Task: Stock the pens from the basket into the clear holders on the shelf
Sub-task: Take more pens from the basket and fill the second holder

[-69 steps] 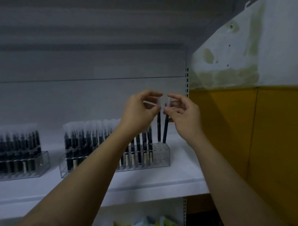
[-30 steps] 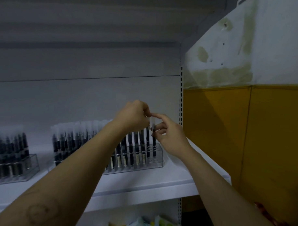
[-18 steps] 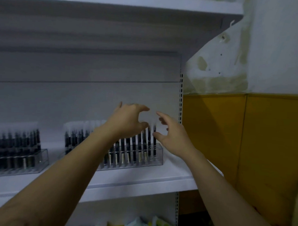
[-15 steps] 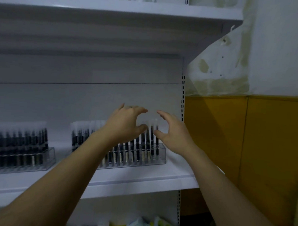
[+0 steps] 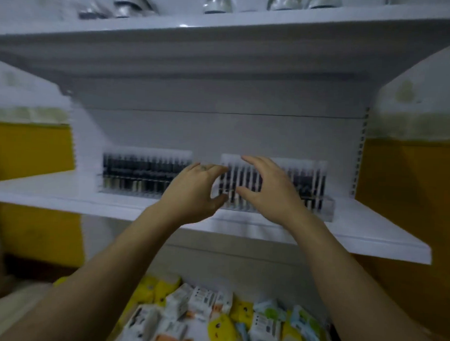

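Note:
Two clear holders stand on the white shelf point(image 5: 64, 199), both packed with black pens with clear caps. The left holder point(image 5: 142, 175) sits apart from my hands. My left hand point(image 5: 195, 192) and my right hand point(image 5: 266, 189) hover in front of the left part of the right holder point(image 5: 317, 199), fingers spread and loosely bent, holding nothing. Pens point(image 5: 234, 178) show in the gap between the two hands. The basket is out of view. The picture is blurred by motion.
An upper shelf point(image 5: 223, 27) with silvery items overhangs the holders. Below the pen shelf lie several small white, yellow and green packets point(image 5: 213, 320). Yellow wall panels point(image 5: 406, 202) flank the shelving on both sides.
Both hands lowered two pens into the right holder and let go. Since then the view has pulled back and swung left, and my hands now sit before the holder's left part.

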